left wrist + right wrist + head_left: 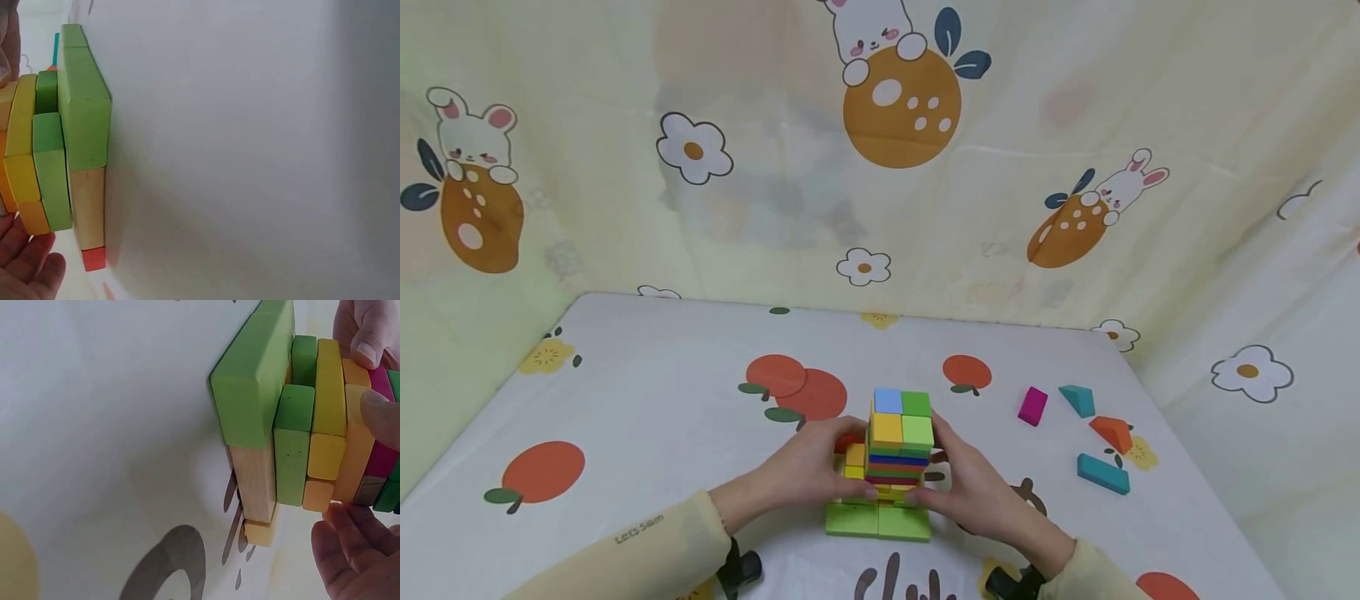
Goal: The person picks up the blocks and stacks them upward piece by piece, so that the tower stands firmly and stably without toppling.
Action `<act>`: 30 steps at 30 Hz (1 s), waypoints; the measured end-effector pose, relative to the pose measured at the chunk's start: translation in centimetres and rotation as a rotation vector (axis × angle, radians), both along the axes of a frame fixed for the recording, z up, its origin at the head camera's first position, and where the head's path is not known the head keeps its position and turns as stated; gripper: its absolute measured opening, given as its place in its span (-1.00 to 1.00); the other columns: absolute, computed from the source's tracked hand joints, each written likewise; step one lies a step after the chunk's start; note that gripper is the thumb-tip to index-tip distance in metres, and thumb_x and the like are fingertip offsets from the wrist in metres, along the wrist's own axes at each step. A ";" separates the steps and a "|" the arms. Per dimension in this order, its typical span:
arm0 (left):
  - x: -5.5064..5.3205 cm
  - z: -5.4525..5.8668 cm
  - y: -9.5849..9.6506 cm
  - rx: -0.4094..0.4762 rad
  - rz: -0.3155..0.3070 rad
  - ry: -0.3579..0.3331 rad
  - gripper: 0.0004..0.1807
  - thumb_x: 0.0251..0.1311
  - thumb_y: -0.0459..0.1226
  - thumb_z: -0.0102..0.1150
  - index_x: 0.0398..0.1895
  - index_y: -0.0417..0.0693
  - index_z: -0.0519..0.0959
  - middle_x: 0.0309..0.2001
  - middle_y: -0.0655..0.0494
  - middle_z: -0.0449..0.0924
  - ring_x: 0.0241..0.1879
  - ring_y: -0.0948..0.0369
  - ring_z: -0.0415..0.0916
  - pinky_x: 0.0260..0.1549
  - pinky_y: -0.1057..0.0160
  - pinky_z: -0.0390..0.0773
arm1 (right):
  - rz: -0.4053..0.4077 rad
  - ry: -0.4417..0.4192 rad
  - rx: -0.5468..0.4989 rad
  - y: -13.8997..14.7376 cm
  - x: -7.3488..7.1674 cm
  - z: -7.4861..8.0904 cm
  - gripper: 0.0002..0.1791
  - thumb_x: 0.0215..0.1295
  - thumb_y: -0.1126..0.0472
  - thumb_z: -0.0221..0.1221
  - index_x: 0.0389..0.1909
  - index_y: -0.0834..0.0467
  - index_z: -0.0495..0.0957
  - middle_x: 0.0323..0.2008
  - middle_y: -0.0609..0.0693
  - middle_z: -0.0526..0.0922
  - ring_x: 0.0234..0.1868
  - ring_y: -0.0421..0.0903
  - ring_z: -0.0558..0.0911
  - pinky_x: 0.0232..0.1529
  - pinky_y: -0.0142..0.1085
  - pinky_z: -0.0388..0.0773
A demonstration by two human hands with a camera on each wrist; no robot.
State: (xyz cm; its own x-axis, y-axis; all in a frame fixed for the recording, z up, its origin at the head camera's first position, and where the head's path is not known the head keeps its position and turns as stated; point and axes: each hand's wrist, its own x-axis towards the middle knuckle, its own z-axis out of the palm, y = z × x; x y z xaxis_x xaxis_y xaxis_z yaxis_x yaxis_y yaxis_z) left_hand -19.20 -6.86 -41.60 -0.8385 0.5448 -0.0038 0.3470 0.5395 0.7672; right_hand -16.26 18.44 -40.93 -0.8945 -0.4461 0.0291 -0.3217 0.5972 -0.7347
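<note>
A tower of coloured wooden blocks (898, 460) stands at the near middle of the table, blue, green and orange ones on top. Two light green blocks (878, 522) form the front of its bottom layer. My left hand (808, 465) grips the tower's left side, thumb at the front and fingers reaching behind. From the right, my right hand (977, 490) holds it the same way, its thumb on a pale orange block (354, 425) in the right wrist view. Green and yellow layers (22, 144) show below the hands in the left wrist view.
Off to the right lie a magenta block (1033, 407), a teal triangular block (1079, 401), an orange triangular block (1112, 433) and a long teal block (1103, 474). A printed curtain (760, 217) hangs behind the patterned white tablecloth (655, 400).
</note>
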 end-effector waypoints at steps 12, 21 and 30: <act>-0.1 0.4 0.0 0.000 -0.015 0.001 -0.24 0.01 -0.04 0.59 0.27 -0.14 0.55 0.13 0.06 0.69 0.15 0.10 0.61 0.25 -0.03 0.59 | 0.002 0.052 -0.008 0.0 0.1 -0.1 0.14 0.14 0.15 0.50 0.61 0.05 -0.04 0.21 -0.10 0.58 0.20 -0.08 0.61 0.20 -0.07 0.65; 0.0 0.3 0.0 -0.027 -0.032 0.043 -0.24 0.01 -0.05 0.58 0.28 -0.17 0.54 0.15 0.03 0.68 0.16 0.10 0.62 0.25 -0.01 0.60 | 0.014 0.083 0.010 0.1 0.2 -0.1 0.15 0.15 0.16 0.49 0.61 0.05 -0.06 0.21 -0.12 0.58 0.19 -0.11 0.62 0.20 -0.12 0.65; 0.0 0.2 0.0 -0.029 -0.033 0.044 -0.23 0.00 -0.05 0.59 0.27 -0.17 0.55 0.14 0.04 0.69 0.16 0.10 0.62 0.25 -0.02 0.60 | 0.026 0.067 0.000 0.2 0.1 -0.1 0.14 0.15 0.16 0.50 0.61 0.04 -0.05 0.21 -0.11 0.59 0.20 -0.09 0.62 0.21 -0.09 0.65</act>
